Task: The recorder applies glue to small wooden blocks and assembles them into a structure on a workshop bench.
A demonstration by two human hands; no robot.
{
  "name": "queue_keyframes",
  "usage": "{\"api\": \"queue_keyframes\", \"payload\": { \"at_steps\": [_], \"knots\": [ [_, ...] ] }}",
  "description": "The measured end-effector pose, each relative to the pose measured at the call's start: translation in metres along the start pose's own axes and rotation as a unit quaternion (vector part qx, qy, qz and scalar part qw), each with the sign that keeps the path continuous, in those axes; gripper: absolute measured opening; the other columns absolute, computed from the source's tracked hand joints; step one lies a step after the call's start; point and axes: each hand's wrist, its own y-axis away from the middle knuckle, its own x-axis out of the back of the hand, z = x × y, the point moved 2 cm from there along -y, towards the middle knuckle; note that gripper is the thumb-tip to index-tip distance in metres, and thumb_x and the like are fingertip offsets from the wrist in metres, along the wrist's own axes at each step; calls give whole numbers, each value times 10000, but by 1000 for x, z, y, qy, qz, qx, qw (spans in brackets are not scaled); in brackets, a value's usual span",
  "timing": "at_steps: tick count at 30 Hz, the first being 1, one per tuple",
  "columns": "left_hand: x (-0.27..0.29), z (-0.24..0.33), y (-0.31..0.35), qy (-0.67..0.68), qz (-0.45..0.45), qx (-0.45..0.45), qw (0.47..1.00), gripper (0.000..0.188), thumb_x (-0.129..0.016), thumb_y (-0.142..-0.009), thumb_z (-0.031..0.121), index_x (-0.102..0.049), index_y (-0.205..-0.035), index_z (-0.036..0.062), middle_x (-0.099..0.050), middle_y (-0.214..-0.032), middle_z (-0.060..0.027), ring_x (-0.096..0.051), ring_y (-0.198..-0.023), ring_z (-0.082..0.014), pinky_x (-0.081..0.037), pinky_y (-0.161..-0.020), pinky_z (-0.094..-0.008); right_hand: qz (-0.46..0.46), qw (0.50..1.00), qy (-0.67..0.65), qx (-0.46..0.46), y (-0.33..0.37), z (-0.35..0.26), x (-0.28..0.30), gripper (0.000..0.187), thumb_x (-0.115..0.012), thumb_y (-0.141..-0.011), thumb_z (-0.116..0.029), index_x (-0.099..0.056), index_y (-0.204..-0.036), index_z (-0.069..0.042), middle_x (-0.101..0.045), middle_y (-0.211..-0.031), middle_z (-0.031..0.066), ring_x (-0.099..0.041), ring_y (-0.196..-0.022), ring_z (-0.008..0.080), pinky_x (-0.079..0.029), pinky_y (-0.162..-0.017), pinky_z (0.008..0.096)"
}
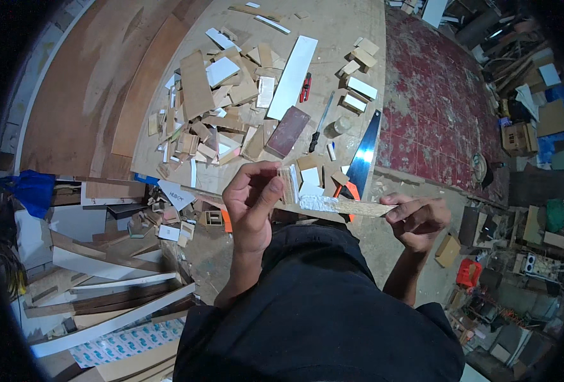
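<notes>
My left hand [251, 200] pinches a small wooden block [287, 184] upright between thumb and fingers, with a whitish face turned to the right. In my right hand [420, 219] is a flat wooden stick [364, 207], gripped at its right end. A white paste [317, 202] coats the stick's left end, which reaches the lower right edge of the block; whether they touch I cannot tell. Just beyond my hands, at the near edge of the workbench [352, 25], lie small wood offcuts [310, 176] and a handsaw [363, 156] with an orange handle.
A heap of wood offcuts [199, 83] covers the bench's left part. Near it lie a dark red-brown block [287, 132], a white strip [294, 76], a red cutter [305, 88], a screwdriver [314, 141] and a small jar [342, 125]. Long boards [113, 321] are stacked at lower left.
</notes>
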Motion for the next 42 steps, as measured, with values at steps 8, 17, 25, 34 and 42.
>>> {"api": "queue_keyframes", "payload": {
  "at_steps": [8,17,25,34,42],
  "knots": [
    [-17,-6,2,-50,4,-59,997,246,-694,-823,59,-593,-1028,-33,-618,-853,-43,-538,-706,-70,-424,-642,-187,15,989,113,99,-20,0,-8,343,-727,-704,105,-440,-608,-57,-677,-712,96,-695,-786,340,-591,-682,429],
    [-31,-23,1,-10,131,-137,982,197,-672,-827,20,-571,-994,-11,-593,-827,-27,-536,-705,-71,-428,-635,-197,-48,952,267,144,-12,-15,1,316,-626,-784,43,-446,-572,-107,-709,-748,16,-709,-840,237,-474,-441,215],
    [-62,-38,0,-6,133,-110,985,172,-661,-838,28,-566,-978,-4,-580,-817,-29,-529,-701,-75,-443,-627,-215,-192,928,268,176,-17,-27,11,138,-635,-745,43,-552,-659,-25,-685,-930,135,-646,-1011,311,-582,-802,369],
    [-69,-53,-11,80,176,-25,981,114,-619,-883,103,-570,-951,26,-562,-819,-6,-528,-695,-79,-450,-632,-223,-226,889,311,249,-9,-30,41,92,-627,-775,13,-585,-698,-14,-686,-901,137,-643,-1016,291,-573,-834,392],
    [-74,-57,-15,124,15,-18,992,250,-550,-925,153,-543,-1131,11,-613,-1002,-117,-602,-861,-178,-489,-779,-301,161,981,73,73,5,3,75,289,-671,-736,79,-426,-771,-70,-667,-869,99,-671,-926,292,-556,-822,407]
  ]
}}
